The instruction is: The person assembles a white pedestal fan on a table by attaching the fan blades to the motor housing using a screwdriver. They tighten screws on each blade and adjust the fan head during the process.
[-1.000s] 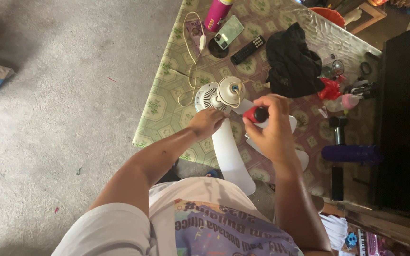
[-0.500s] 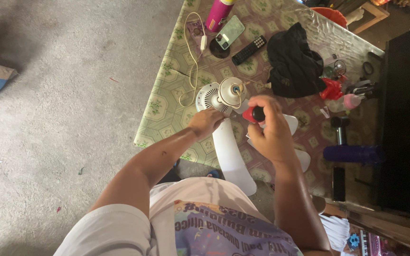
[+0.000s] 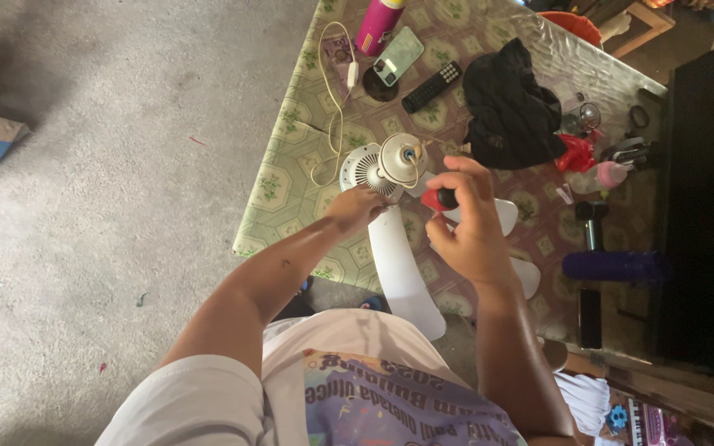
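The table (image 3: 278, 186) is spread with a glossy patterned cloth of green and cream medallions. At its far edge stands a pink bottle (image 3: 378, 25), with a phone (image 3: 398, 56) just beside it and a black remote (image 3: 431, 87) next along. A cream cord (image 3: 332, 99) loops from that far edge down toward the left edge. A white fan motor (image 3: 386, 163) sits near the left edge, its long white blades (image 3: 402, 272) reaching past the near edge. A heap of black cloth (image 3: 510, 107) lies mid-table, a red crumpled bag (image 3: 573, 154) touching it. Toward the right edge lies a purple cylinder (image 3: 613, 266).
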